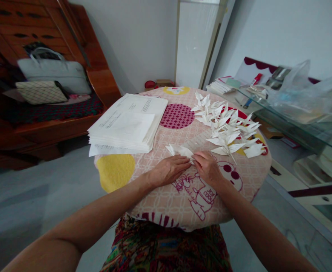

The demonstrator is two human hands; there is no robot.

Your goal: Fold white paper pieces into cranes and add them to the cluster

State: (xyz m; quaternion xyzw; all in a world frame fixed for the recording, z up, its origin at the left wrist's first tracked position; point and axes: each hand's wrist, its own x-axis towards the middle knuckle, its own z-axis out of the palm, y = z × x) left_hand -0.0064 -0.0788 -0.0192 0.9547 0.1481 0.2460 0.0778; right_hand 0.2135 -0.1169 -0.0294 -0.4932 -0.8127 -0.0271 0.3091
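My left hand point(170, 169) lies low over the table with its fingers together on a partly folded white sheet of paper point(184, 151). The fingers of my right hand point(207, 166) are closed on the near right edge of that same paper. A thin translucent sheet point(197, 140) lies just beyond it. To the right is a heap of folded white paper shapes point(225, 124) with pointed tips, like paper cranes. A thick stack of printed paper point(126, 121) stands to the left, with smaller pieces on top.
The round table point(160, 192) wears a patterned pink cloth. Right of it, a glass-topped cabinet point(293, 124) bears plastic bags point(302, 94) and papers point(221, 86). A wooden bench point(98, 87) at the left holds a grey handbag point(55, 73) and a checked pouch point(40, 92).
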